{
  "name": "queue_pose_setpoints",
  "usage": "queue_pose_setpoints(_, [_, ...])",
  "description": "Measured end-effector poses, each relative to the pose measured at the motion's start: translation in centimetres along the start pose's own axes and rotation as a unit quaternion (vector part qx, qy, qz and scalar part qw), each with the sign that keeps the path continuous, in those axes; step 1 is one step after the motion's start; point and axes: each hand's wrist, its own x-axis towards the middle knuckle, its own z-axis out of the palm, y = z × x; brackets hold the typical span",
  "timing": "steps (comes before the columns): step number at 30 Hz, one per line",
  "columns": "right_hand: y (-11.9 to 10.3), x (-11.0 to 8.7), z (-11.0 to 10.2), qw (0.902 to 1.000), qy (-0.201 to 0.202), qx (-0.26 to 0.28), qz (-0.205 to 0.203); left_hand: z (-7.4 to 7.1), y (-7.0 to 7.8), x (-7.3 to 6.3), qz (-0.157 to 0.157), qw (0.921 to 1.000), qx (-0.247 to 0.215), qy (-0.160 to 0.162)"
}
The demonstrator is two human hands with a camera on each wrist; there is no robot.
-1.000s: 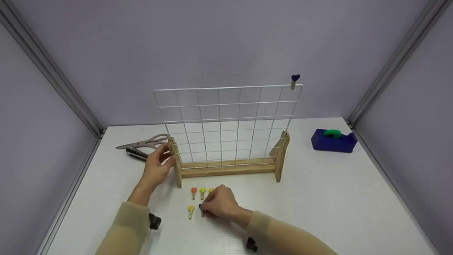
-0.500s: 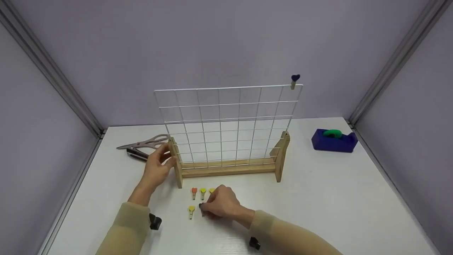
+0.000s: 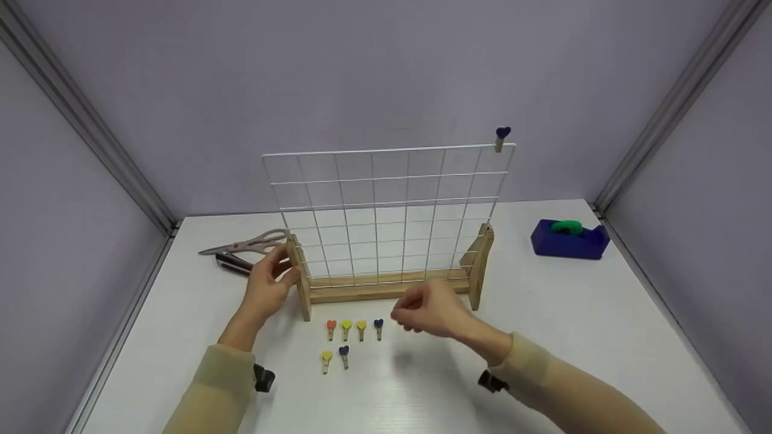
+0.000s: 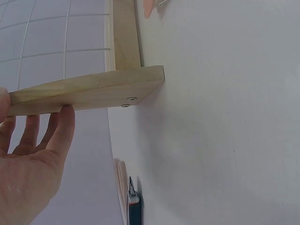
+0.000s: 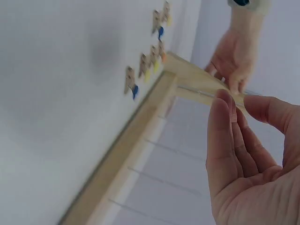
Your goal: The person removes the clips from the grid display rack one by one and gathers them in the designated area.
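A white wire grid [image 3: 391, 196] stands in a wooden base [image 3: 386, 292]. My left hand [image 3: 269, 286] grips the left wooden side piece [image 4: 89, 89], its fingers against the outer face and its thumb at the edge. Relaxed and holding nothing, my right hand [image 3: 435, 308] hovers in front of the base, thumb apart from the fingers [image 5: 224, 140]. On the table lie small wooden heart clothespins. The back row has an orange one [image 3: 331, 329], yellow ones [image 3: 361, 330] and a dark blue one [image 3: 378, 329]. Nearer are a yellow one [image 3: 326, 361] and a dark blue one [image 3: 345, 357].
Another dark blue heart clothespin [image 3: 501, 139] is clipped to the grid's top right corner. Scissors [image 3: 250, 243] and a utility knife [image 3: 233, 263] lie left of the base. At the right stands a blue tape dispenser [image 3: 569, 239] with green tape. Panels surround the white table [image 3: 561, 325].
My right hand has let go of the dark blue clothespin in the near row and moved up and right, uncovering the clothespins behind it. The left hand has stayed in place.
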Motion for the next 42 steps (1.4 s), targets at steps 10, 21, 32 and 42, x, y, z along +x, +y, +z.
queue_pose_setpoints(10, [-5.4, -2.6, -12.8, 0.9866, 0.153, 0.002, -0.058, 0.0, 0.1, 0.0, 0.001, 1.0, 0.003, 0.004])
queue_pose_setpoints(21, [-7.3, 0.1, -21.6, 0.872, 0.377, 0.071, -0.304, -0.1, 0.0, 0.1, 0.002, 1.0, -0.006, 0.004])
queue_pose_setpoints(32, [-6.3, 2.8, -23.1, 0.9102, 0.309, 0.137, -0.24, 0.0, -0.3, 0.0, -0.004, 1.0, 0.001, 0.002])
queue_pose_setpoints(42, [-6.0, 3.2, -22.4, 0.8903, 0.291, 0.199, -0.288, 0.2, -0.1, 0.1, -0.001, 0.9999, 0.01, -0.002])
